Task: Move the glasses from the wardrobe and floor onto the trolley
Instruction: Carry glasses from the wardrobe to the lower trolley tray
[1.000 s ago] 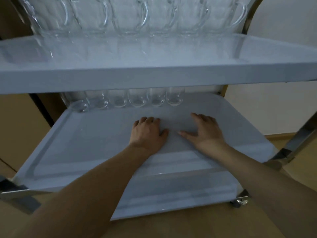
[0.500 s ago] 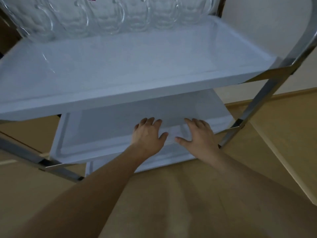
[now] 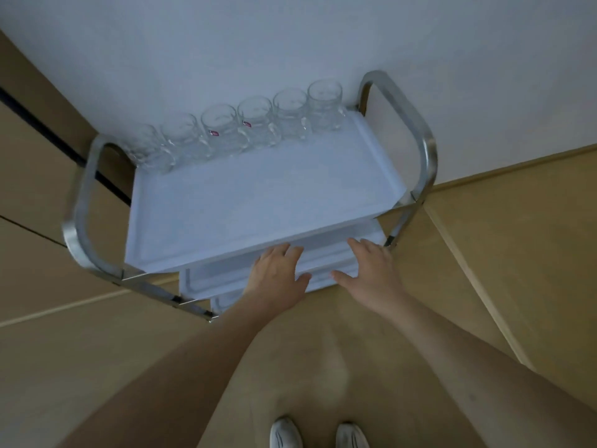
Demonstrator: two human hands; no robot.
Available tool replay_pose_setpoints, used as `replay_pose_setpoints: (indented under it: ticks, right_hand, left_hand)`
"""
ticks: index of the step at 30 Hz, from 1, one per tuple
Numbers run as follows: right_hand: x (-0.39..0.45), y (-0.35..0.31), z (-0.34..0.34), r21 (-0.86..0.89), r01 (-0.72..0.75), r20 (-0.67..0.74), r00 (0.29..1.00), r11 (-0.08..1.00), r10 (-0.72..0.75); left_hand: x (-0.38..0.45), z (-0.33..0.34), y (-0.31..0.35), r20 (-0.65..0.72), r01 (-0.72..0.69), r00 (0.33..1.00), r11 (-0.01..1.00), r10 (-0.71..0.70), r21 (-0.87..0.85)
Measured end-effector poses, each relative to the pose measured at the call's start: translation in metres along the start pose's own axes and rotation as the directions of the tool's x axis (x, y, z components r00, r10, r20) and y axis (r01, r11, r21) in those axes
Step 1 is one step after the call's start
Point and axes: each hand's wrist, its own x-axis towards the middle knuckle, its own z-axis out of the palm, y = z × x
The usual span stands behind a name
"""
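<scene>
While both hands are out in front with nothing in them, the trolley (image 3: 245,202) stands by the white wall (image 3: 290,37), seen from above. The left hand (image 3: 274,279) has its fingers straight and a little spread, over the front edge of the shelves. The right hand (image 3: 371,273) is the same, flat and loose, just beside it. Neither hand grips anything.

Six glass mugs (image 3: 235,130) stand in a row along the back of the top shelf (image 3: 258,202), close to the wall. They are upright and close together; whether they touch is hard to tell. Most of the top shelf in front of them is bare. The lower shelf (image 3: 323,257) peeks out under the top one, and what is on it cannot be seen from here.

No glasses show on the floor (image 3: 517,253) in this view, and the wardrobe is not clearly in sight, so I think the next thing is to turn away and fetch more. To do that well, the person should pick up the glasses one in each hand, hold them firmly, and set them down gently in a new row in front of the first. Glass is slippery and breaks, so no bumping them together. Two white shoes (image 3: 319,434) stand close to the trolley, so step back with care.
</scene>
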Motion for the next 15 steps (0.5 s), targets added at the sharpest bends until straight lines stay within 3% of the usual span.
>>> replay_pose_setpoints:
  ticks: [7,15]
  right_hand:
    - [-0.061,-0.038,-0.13,0.118,0.024,-0.099,0.995,0.993,-0.012]
    - [-0.086,-0.037,-0.266,0.014,0.061,-0.304,0.951,0.998,-0.054]
  left_hand:
    - [-0.03,-0.131,0.092,-0.114,-0.043,0.993,0.998,0.038,-0.044]
    - [-0.008,-0.232,0.197,-0.242,-0.231,0.94,0.971,0.239,0.061]
